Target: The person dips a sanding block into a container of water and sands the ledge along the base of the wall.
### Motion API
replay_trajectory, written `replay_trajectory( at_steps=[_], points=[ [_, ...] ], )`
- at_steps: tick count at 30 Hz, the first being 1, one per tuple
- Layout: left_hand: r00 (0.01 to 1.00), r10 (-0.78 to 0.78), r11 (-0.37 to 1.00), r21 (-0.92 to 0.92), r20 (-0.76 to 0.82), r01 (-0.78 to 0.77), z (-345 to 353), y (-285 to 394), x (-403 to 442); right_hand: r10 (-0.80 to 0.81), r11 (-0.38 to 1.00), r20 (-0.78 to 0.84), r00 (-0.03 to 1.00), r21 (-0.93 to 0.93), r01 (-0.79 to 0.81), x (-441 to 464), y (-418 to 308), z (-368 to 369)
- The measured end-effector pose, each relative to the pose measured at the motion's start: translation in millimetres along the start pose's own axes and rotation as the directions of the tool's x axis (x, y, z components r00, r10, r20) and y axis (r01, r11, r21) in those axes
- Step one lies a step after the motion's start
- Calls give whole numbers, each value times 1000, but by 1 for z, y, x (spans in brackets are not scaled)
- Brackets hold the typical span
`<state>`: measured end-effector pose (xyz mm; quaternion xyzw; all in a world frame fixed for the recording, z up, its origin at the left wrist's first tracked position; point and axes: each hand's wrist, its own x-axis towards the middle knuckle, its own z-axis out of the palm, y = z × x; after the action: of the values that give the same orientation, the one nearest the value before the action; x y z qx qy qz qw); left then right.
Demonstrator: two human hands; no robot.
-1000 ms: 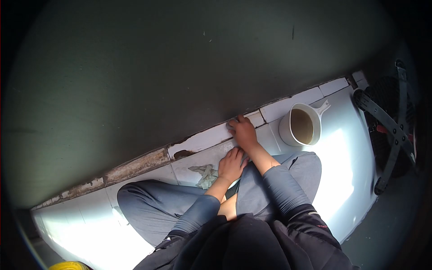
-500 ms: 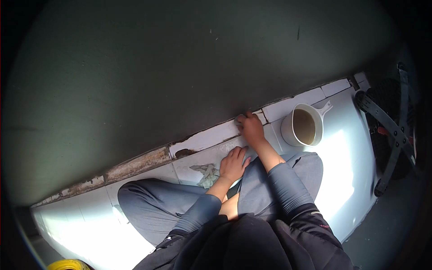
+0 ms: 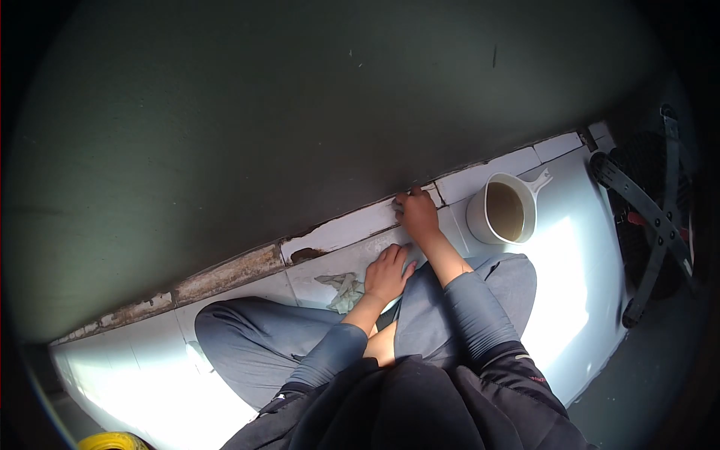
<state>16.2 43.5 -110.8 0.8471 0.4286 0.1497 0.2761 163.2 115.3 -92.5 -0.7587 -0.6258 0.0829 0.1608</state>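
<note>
Fingers of your right hand (image 3: 420,216), at mid-frame, curl closed around a small grey pad (image 3: 396,205) against the white skirting tile (image 3: 349,229). Your left hand (image 3: 385,277), fingers loosely extended, rests just below, beside a crumpled cloth (image 3: 345,292). Right of centre stands a white dipper (image 3: 478,215).

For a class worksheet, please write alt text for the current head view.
Sitting cross-legged, someone holds a small, partly hidden greyish object in the right hand against white tile skirting along a dark wall; the left hand lies beside a crumpled cloth. At right stands a white dipper of brownish liquid.
</note>
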Motion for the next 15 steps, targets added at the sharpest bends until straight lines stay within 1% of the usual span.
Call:
replay_trajectory(
  at_steps=[2,3,5,6,8,9,11,12,13,15],
  points=[
    [1000,13,1000,0,-26,-13,1,-2,0,-50,998,-1,999,24,50,-2,-7,1],
    [999,21,1000,-8,-50,-22,2,-3,-2,-49,998,0,999,28,49,-1,-2,0],
    [998,20,1000,-18,-55,-21,2,-3,-3,86,988,3,996,129,-85,8,26,-9],
    [998,21,999,-28,-64,-23,1,-3,-2,83,988,2,997,129,-83,13,37,-14],
    [998,15,999,-29,-60,-16,-1,-2,-1,231,973,-38,972,24,-230,20,52,-20],
    [999,8,999,-30,-54,-10,-1,-1,-1,229,973,-38,973,21,-228,21,49,-20],
    [999,10,1000,-21,-52,-11,-1,1,-1,217,974,-53,975,-60,-220,18,39,-15],
    [999,15,1000,-8,-50,-15,-1,1,0,140,990,-63,988,-3,-140,13,29,-13],
    [999,17,1000,-10,-49,-17,0,1,0,142,990,-63,988,-6,-143,8,16,-7],
    [1000,2,1000,14,5,-2,1,-1,0,-16,999,-15,1000,44,17,0,-7,5]
  ],
)
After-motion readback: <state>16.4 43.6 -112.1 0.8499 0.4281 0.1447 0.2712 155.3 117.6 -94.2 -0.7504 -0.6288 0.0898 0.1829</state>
